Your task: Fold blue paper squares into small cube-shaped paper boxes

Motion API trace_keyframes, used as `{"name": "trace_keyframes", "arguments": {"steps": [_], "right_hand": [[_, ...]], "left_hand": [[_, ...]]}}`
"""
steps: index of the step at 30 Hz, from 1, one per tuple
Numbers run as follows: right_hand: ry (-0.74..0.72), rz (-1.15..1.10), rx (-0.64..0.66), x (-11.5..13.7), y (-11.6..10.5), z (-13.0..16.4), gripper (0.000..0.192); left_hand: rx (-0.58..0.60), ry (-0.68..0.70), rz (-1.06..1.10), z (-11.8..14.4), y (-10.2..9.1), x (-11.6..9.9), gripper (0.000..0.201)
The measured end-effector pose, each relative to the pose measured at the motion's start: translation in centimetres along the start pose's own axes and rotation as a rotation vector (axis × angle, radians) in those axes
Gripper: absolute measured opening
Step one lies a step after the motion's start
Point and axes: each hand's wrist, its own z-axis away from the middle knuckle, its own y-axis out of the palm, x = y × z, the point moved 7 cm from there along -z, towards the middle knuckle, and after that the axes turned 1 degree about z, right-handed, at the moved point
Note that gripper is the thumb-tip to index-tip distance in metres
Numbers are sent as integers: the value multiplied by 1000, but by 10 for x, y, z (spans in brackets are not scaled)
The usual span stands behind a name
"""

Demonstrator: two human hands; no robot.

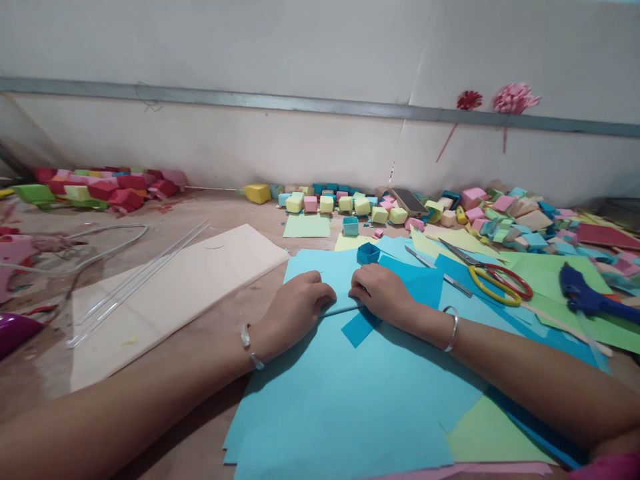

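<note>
My left hand (295,310) and my right hand (383,293) rest close together on a stack of light blue paper sheets (330,400), fingers curled down. Between them they press on a small darker blue piece of paper (359,327), whose corner sticks out under my right hand. A thin folded edge runs between the two hands. A small blue paper box (369,253) stands just beyond my right hand. Each wrist wears a silver bangle.
Yellow-handled scissors (493,277) and a blue glue gun (587,297) lie to the right on green paper. Rows of small coloured paper boxes (345,203) line the wall. A cream sheet (170,293) with clear glue sticks lies left. Red and pink boxes (100,187) pile far left.
</note>
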Motion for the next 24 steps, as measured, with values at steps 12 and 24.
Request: {"name": "trace_keyframes", "arguments": {"steps": [12, 24], "right_hand": [[-414, 223, -241, 39, -8, 23, 25], [-319, 350, -46, 41, 1, 25, 13]], "left_hand": [[137, 129, -409, 9, 9, -18, 31], [124, 136, -378, 6, 7, -19, 31]]}}
